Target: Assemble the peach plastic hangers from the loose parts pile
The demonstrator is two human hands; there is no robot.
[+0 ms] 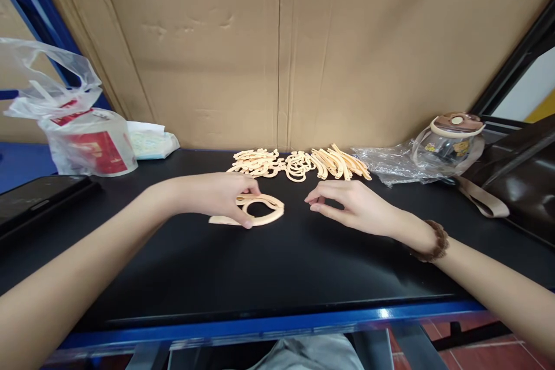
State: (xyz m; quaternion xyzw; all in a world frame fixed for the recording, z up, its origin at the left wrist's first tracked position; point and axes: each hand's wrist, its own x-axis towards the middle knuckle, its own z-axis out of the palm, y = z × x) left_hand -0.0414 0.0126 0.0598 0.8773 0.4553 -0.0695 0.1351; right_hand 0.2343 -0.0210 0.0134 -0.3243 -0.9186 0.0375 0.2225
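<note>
My left hand (228, 199) has its thumb and fingers closed on a beige looped plastic piece (271, 218), which has a rounded ring and a flat straight end poking out at the left. It lies low over the black tabletop (260, 266). To its right is my right hand (347, 202), apart from the piece, with thumb and fingertips drawn together in a pinch. Anything between those tips is too small to make out. Beyond the hands lie loose beige parts: short curved ones (255, 162), hook-shaped ones (298, 166) and long slim strips (340, 162).
At the left stand a roll in a plastic bag (93, 144), a tissue pack (151, 141) and a dark phone-like device (39, 199). On the right are clear plastic wrap (385, 163), a bottle (451, 141) and a dark bag (520, 179). A cardboard wall (208, 58) closes off the back.
</note>
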